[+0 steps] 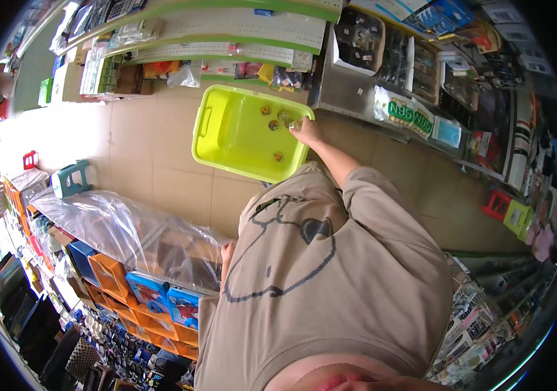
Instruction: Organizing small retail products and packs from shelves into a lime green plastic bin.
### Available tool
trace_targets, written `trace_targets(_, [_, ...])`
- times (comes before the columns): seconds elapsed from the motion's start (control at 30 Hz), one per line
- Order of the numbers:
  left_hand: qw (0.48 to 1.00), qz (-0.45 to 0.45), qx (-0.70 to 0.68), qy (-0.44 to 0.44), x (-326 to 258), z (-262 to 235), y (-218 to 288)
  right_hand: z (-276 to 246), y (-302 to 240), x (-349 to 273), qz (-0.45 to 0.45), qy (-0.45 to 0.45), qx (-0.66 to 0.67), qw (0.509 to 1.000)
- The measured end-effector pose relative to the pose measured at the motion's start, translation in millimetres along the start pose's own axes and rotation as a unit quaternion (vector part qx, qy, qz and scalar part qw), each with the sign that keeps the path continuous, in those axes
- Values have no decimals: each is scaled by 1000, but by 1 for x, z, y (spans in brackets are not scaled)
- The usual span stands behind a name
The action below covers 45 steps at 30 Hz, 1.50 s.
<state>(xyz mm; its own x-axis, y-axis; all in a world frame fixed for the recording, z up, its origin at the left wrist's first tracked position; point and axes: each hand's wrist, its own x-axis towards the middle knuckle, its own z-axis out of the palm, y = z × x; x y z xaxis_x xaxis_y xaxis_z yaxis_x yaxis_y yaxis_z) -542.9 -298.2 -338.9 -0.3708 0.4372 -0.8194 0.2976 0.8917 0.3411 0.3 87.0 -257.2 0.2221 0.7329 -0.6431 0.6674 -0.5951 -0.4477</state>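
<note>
Head view, sole entry. One yellow-green tub (229, 133), rectangular, rounded corners, set in front of the wearer above a tiled floor (177, 140); its support is mostly hidden. Long axis: left to right across the body, right end dipping slightly toward the wearer.

Contents: small round pieces (274, 125), patterned, all in the tub's right half — three clustered toward the far side, one alone nearer the body, and a fifth spot at the fingers.

Right hand (307, 132): one, reaching over the tub's right end, fingers curled and pointing left. Grip: a piece shows at the fingertips; whether pinched or merely touched cannot be told. The cluster lies just left of this grip, the lone piece left and nearer the wearer.

Left hand (227, 250): one, low beside the torso, mostly hidden by the shirt (383, 280), near a clear plastic sheet (122, 218); grip cannot be told. It is well apart from the pieces — the right is the nearer hand.

Surroundings: green-edged shelves (226, 32) beyond; teal stool (71, 179) at left.
</note>
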Motion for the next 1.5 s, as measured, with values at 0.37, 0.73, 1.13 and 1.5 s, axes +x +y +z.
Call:
trace_targets(0.37, [999,33,-19,-29,20,15,52,9,78,16,4,19,55,998])
trace_targets(0.73, [992,43,84,-90,50,14,47,21,217,-88,145,-40,59,987])
trace_targets(1.13, [986,93,57,-130,40,18,230,52,216,-196,201,27,256,945])
trace_targets(1.5, [960,165,149,-170,69,22,233,139,277,-334,260,51,349,899])
